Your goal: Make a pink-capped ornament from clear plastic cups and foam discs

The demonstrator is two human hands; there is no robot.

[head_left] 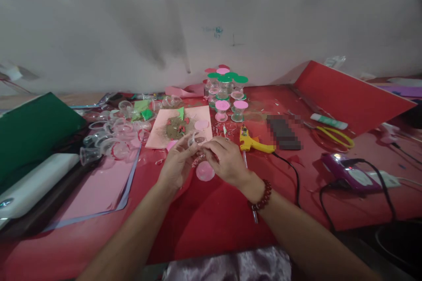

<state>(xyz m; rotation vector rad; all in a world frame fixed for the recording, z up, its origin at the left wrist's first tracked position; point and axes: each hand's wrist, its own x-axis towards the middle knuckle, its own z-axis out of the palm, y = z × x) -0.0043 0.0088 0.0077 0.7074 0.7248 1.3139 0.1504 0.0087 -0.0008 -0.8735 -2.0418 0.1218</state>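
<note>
From my remote seat I follow two bare hands working together over the near middle of a red table (191, 232). The left hand (176, 164) pinches a clear plastic cup (197, 138) between thumb and fingers, holding it off the surface just in front of a pale pink card (154, 136) smeared with brown. The right hand (227, 158) meets it from the right, fingertips drawn together at the cup's near side; I cannot tell whether they grip the cup or some small piece hidden there. Just below the fingers shows a round pink disc (205, 172), and I cannot make out whether anything is fixed to it. I judge the step in hand to be close fingertip work on this one cup. To the right, a yellow glue gun (259, 144) lies near the right hand, its trigger untouched. Beyond, on the far side, stand stacked cups (226, 92) topped with green and pink discs; to the left lies a heap of loose cups (115, 142). As I see it, the next move calls for a light, steady left pinch, since thin plastic may dent, and for keeping the right wrist clear of the glue gun's nozzle.
</note>
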